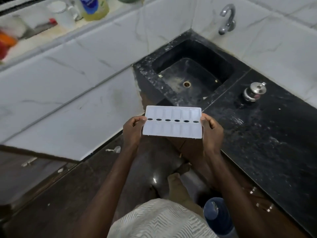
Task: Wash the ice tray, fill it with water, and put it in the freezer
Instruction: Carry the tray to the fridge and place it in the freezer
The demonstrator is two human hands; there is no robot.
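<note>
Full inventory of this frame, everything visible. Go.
ice tray: 1, white, in the air at centre, short of the sink
sink: 1, black, upper right, set in the counter
tap: 1, chrome, on the wall above the sink
counter: 1, black speckled, right side
steel pot: 1, silver, on the counter right of the sink
mug: 1, white, ledge at top left
bottle: 1, yellow with blue label, ledge beside the mug
blue object: 1, dark blue, low by the floor, unclear what
left hand: pinches the tray's left end
right hand: pinches the tray's right end
</note>
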